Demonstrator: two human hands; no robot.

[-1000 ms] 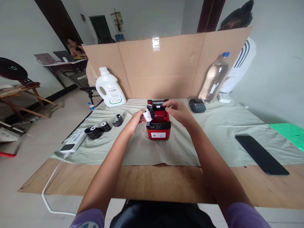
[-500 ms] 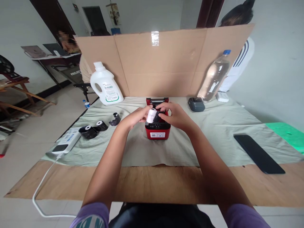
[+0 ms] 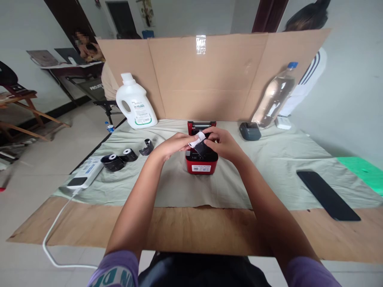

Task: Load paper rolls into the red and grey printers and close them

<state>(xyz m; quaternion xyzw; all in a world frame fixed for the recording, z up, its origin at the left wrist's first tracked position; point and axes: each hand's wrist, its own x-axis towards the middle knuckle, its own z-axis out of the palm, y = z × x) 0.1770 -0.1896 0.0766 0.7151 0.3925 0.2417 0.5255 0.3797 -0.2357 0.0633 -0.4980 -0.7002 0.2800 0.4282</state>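
My left hand [image 3: 178, 144] grips a small white paper roll [image 3: 196, 139], held tilted above a red and black label printer [image 3: 201, 162]. From the roll hangs a black end flap [image 3: 201, 149], and my right hand [image 3: 220, 141] pinches it near its upper edge. The printer stands on the cloth with its lid [image 3: 201, 126] raised at the back. My hands cover most of its inside. To the left lie several similar black-wrapped paper rolls [image 3: 129, 154], one of them partly unwound.
A cardboard screen [image 3: 206, 79] closes off the back, with a white detergent jug [image 3: 136, 103] and a clear bottle [image 3: 275, 95] before it. A small dark device [image 3: 250, 131] sits right; a black phone [image 3: 328, 195] lies front right. A power strip [image 3: 86, 172] with white cable is left. People sit behind.
The paper roll has turned from nearly upright to a slant over the printer, and its black flap now hangs lower. Both hands stay on it. The whole view has shifted slightly.
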